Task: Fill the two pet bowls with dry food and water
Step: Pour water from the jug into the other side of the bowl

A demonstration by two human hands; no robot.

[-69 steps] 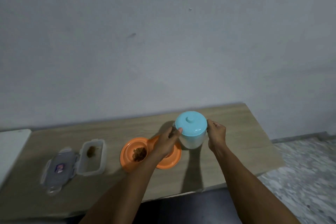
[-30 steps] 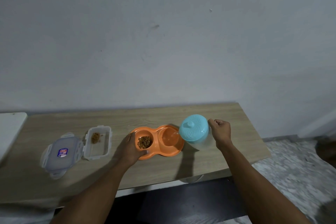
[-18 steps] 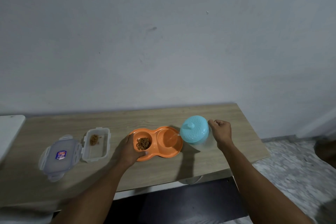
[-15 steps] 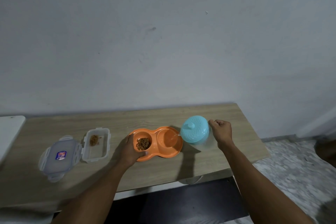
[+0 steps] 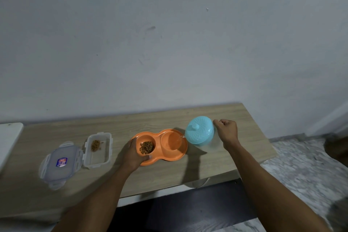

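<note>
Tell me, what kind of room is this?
Probably a plain room in a home where a pet gets fed. A wooden table stands against a bare wall, holding an orange double pet bowl and a food container; the floor looks speckled.

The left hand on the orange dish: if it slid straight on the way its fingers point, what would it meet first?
The left hand points away toward the wall; past the double pet bowl it holds, only bare table lies ahead, as far as depth shows.
</note>
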